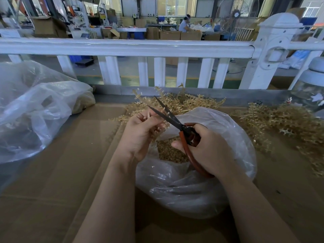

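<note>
Two hands are busy over the open plastic bag [219, 172]. Your left hand [142, 132] pinches a gold plastic sprig [138, 96] tight. Your right hand [206, 149] grips the red-handled scissors [177, 122], blades apart, right beside the sprig.

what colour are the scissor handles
Reddish-orange handles on the scissors, seen best in the head view.
</note>
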A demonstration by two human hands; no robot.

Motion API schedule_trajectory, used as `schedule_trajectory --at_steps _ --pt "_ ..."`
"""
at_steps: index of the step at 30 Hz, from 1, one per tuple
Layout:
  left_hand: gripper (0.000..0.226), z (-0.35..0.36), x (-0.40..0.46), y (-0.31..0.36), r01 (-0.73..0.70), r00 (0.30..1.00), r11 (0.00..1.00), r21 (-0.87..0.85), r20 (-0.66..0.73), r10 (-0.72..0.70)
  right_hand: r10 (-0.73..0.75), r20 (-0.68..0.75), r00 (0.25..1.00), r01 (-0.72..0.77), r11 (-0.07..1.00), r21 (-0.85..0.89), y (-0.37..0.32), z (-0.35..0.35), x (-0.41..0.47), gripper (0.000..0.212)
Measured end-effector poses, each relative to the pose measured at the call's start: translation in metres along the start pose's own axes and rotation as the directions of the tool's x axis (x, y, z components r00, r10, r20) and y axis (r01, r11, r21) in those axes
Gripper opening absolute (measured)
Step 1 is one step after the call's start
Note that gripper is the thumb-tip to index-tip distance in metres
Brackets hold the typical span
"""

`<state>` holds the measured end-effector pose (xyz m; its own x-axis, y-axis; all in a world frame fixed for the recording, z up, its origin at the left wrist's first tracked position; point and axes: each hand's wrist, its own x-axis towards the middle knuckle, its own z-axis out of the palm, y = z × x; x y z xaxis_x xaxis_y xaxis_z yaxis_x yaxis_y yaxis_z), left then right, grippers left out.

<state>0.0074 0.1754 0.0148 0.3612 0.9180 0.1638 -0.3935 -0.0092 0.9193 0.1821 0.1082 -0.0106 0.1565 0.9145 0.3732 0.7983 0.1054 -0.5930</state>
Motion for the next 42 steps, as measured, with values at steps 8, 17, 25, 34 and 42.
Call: schedule_trajectory --at_steps 8,17,25,34,42 --pt "0.011 0.0008 -0.0004 0.001 -0.001 0.999 1.0 -0.024 0.034 0.002 0.012 -0.006 1.0 -0.012 1.0 0.002 -0.002 -0.0022 -0.0005 0.068" --pt "0.007 -0.0004 0.0001 0.0014 0.002 1.0 1.0 -0.016 0.015 -0.002 -0.019 -0.028 0.999 0.019 1.0 -0.015 0.0003 -0.001 0.0003 0.063" --pt "0.005 -0.0024 -0.0008 0.0029 0.002 1.0 0.999 0.053 -0.008 -0.001 -0.067 -0.089 0.994 0.056 0.991 -0.122 0.0045 0.0002 -0.0009 0.059" --pt "0.013 0.0012 -0.0031 0.0056 -0.002 0.997 0.998 0.067 0.075 -0.003 -0.097 -0.12 0.988 0.081 0.987 -0.137 0.0046 0.0004 -0.0013 0.059" --pt "0.016 0.0018 -0.0042 0.0073 -0.007 0.995 0.999 0.053 0.099 0.001 -0.071 -0.067 0.995 0.065 0.994 -0.088 0.0003 -0.0022 -0.0014 0.066"
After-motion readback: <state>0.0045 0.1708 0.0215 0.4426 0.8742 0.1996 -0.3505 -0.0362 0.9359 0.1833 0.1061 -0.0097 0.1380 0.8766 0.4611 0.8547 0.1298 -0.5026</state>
